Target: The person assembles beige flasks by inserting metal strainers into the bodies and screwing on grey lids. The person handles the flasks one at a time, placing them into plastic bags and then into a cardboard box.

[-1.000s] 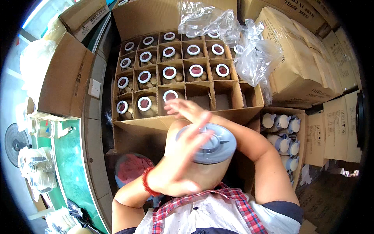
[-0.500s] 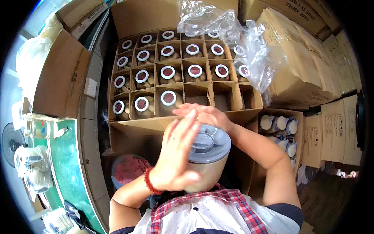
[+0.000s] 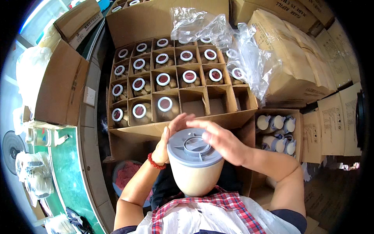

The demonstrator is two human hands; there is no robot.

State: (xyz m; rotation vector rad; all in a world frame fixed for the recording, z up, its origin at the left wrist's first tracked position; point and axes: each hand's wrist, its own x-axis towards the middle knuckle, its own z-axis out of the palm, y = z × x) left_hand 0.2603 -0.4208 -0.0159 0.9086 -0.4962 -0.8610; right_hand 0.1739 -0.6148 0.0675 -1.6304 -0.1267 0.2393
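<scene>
A cream-coloured, rounded flask body (image 3: pixel 196 177) stands upright against my front, low in the middle. Its top is a wide grey round cap (image 3: pixel 177 154) with a raised ring and ribs. My left hand (image 3: pixel 165 142), a red beaded bracelet at the wrist, lies along the cap's left rim with fingers stretched forward. My right hand (image 3: pixel 224 140) reaches across the cap's far right side, fingers extended and loosely spread, the thumb over the top. Both palms face the cap; parts of the fingers on the far side are hidden. Whether the right palm presses on it, I cannot tell.
Ahead, a divided carton (image 3: pixel 156 126) holds rows of rounded flask liners (image 3: pixel 165 103) with white rims. Clear plastic film (image 3: pixel 253 62) drapes its right corner. A box of cream jugs (image 3: pixel 277 122) stands right. Left are a green table (image 3: pixel 66 163) and a tub of red cloth (image 3: pixel 128 173).
My left hand has drawn back from across the cap to its left rim. My right hand has come nearer, over the cap's right side. The flask body sits further left in view.
</scene>
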